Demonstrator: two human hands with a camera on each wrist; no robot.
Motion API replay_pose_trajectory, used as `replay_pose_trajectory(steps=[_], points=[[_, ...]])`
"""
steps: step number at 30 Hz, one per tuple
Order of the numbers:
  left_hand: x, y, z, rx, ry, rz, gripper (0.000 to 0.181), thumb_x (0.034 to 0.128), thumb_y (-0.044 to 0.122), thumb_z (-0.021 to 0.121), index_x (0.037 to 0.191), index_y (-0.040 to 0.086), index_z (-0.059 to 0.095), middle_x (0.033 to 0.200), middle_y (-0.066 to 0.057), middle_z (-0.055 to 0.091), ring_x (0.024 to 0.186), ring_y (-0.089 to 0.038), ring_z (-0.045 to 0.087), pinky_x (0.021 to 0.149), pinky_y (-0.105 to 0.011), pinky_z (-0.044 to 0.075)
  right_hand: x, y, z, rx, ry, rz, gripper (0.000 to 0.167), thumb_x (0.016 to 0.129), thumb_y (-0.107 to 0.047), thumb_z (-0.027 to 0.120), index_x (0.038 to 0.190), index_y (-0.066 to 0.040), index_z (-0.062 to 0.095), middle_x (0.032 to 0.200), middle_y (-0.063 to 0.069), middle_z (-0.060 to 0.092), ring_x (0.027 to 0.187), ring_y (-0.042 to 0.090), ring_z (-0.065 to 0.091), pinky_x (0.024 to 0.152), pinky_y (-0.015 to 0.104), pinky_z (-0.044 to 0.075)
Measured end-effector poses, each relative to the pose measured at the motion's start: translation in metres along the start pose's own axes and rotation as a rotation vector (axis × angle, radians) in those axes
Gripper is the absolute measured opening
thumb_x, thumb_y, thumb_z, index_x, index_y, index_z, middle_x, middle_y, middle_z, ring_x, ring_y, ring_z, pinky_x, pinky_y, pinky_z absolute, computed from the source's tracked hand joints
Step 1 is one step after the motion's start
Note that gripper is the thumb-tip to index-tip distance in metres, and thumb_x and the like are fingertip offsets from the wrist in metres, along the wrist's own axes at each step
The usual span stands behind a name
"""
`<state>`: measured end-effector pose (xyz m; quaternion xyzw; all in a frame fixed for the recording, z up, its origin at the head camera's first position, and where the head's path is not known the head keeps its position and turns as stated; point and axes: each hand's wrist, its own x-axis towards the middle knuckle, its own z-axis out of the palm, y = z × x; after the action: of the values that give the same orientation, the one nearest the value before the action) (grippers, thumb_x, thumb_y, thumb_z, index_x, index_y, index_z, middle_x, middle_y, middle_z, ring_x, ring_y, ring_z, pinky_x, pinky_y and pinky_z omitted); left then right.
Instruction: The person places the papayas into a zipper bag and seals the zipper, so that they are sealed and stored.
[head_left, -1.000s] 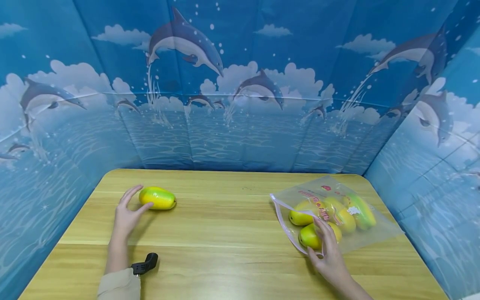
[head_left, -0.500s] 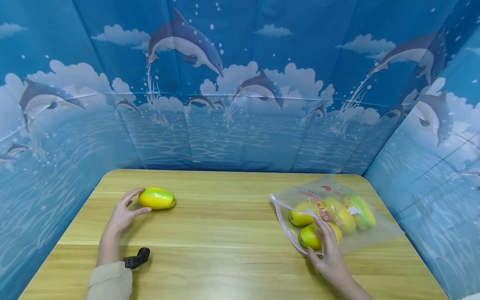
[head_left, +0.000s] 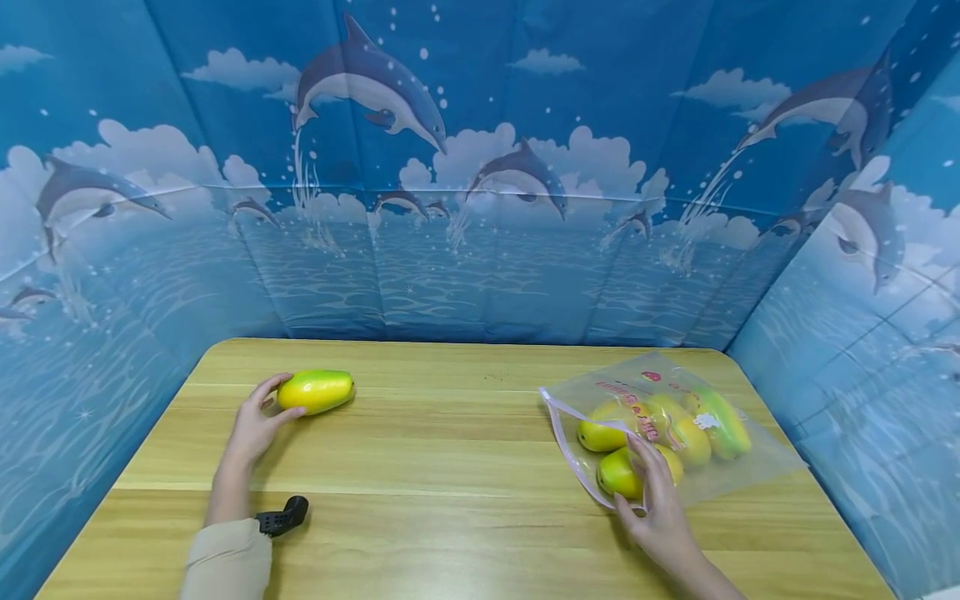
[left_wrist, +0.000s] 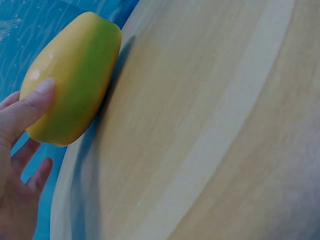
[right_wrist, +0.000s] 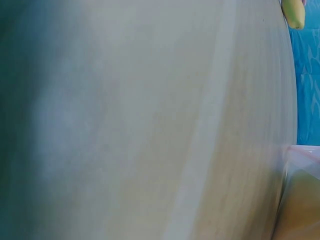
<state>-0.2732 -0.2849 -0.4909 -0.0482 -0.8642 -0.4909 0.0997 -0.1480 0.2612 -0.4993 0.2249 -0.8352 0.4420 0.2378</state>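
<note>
In the head view, a yellow-green fruit (head_left: 318, 392) lies at the table's back left. My left hand (head_left: 251, 429) holds its near-left end between thumb and fingers. The left wrist view shows the left hand's (left_wrist: 12, 190) thumb pressed on the fruit (left_wrist: 75, 80), two lower fingers off it. At the right, a clear printed zip bag (head_left: 765, 475) contains several similar fruits (head_left: 618, 473). My right hand (head_left: 660, 517) grips the bag's mouth, fingers at the upper lip and thumb by the lower edge. The right wrist view shows part of the bag (right_wrist: 302, 165), but not this hand.
The wooden table (head_left: 450, 467) has rounded back corners. A blue dolphin-print curtain (head_left: 480, 250) stands behind it and along both sides. A black wrist device (head_left: 283, 517) sticks out beside the left sleeve (head_left: 228, 558).
My left hand moved left, then back right, its fingers coming onto the fruit. The fruit's right end has turned slightly towards the back. My right hand and the bag have stayed put.
</note>
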Motion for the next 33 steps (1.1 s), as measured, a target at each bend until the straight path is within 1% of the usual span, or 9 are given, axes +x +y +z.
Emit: replay_pose_trajectory(steps=[3,7,10,15,18,21,27,30,33], points=[[0.0,-0.001,0.004,-0.014,0.015,0.0,0.063,0.0795,0.014,0.071,0.132,-0.003,0.041,0.135,-0.023,0.038,0.125,-0.04,0.031,0.102,-0.056,0.03,0.001,0.0,0.0,0.02,0.007,-0.02,0.097,0.05,0.035,0.059,0.137,0.012,0.024,0.136,0.031,0.026,0.13,0.014,0.027,0.105,0.015,0.028],[0.001,-0.003,0.007,-0.008,0.037,0.021,0.063,0.0776,0.012,0.072,0.131,-0.003,0.042,0.13,-0.022,0.04,0.121,-0.04,0.035,0.1,-0.054,0.033,0.002,0.0,0.0,0.039,0.02,-0.066,0.095,0.047,0.037,0.058,0.134,0.016,0.025,0.133,0.035,0.026,0.132,0.013,0.023,0.106,0.017,0.027],[0.001,-0.003,0.008,-0.005,0.039,0.025,0.064,0.0772,0.012,0.072,0.131,-0.002,0.042,0.128,-0.021,0.039,0.12,-0.039,0.037,0.099,-0.053,0.034,0.002,-0.001,0.0,0.04,0.02,-0.071,0.095,0.047,0.037,0.058,0.134,0.017,0.025,0.133,0.035,0.026,0.132,0.013,0.023,0.106,0.017,0.026],[0.0,-0.002,0.009,-0.025,0.021,-0.02,0.067,0.0773,0.013,0.073,0.134,-0.001,0.039,0.134,-0.021,0.034,0.123,-0.039,0.036,0.1,-0.05,0.034,0.002,-0.001,0.001,0.054,0.015,-0.067,0.096,0.046,0.038,0.057,0.134,0.017,0.024,0.134,0.034,0.025,0.132,0.013,0.023,0.106,0.018,0.026],[-0.002,-0.002,0.008,-0.05,0.003,-0.052,0.071,0.0774,0.013,0.072,0.136,0.0,0.036,0.14,-0.022,0.031,0.125,-0.04,0.034,0.1,-0.051,0.032,0.002,0.0,0.001,0.062,0.019,-0.087,0.097,0.044,0.04,0.057,0.132,0.019,0.024,0.133,0.036,0.025,0.132,0.014,0.023,0.106,0.018,0.026],[-0.004,-0.001,0.008,-0.072,-0.01,-0.065,0.072,0.0773,0.012,0.072,0.138,0.001,0.034,0.142,-0.021,0.03,0.126,-0.04,0.033,0.101,-0.051,0.032,0.004,-0.002,0.002,0.053,0.023,-0.099,0.097,0.042,0.041,0.057,0.131,0.019,0.025,0.132,0.037,0.026,0.132,0.013,0.023,0.106,0.017,0.026],[-0.007,-0.002,0.009,-0.072,0.005,-0.07,0.073,0.0775,0.014,0.073,0.138,0.003,0.034,0.141,-0.02,0.032,0.124,-0.039,0.038,0.1,-0.049,0.035,0.011,-0.022,-0.001,0.053,0.026,-0.107,0.093,0.043,0.042,0.054,0.129,0.022,0.025,0.127,0.041,0.027,0.131,0.012,0.024,0.106,0.017,0.026],[-0.008,-0.004,0.012,-0.056,0.029,-0.071,0.072,0.0776,0.016,0.073,0.138,0.005,0.035,0.14,-0.019,0.033,0.12,-0.037,0.043,0.098,-0.041,0.041,0.014,-0.029,-0.002,0.047,0.027,-0.108,0.091,0.044,0.041,0.054,0.128,0.023,0.025,0.126,0.042,0.027,0.131,0.012,0.025,0.106,0.017,0.026],[-0.008,-0.005,0.016,-0.041,0.07,-0.061,0.07,0.0767,0.017,0.074,0.136,0.005,0.039,0.137,-0.017,0.036,0.115,-0.034,0.046,0.093,-0.024,0.046,0.013,-0.03,-0.002,0.042,0.025,-0.097,0.09,0.045,0.041,0.055,0.129,0.022,0.025,0.126,0.042,0.027,0.131,0.011,0.024,0.106,0.016,0.026]])
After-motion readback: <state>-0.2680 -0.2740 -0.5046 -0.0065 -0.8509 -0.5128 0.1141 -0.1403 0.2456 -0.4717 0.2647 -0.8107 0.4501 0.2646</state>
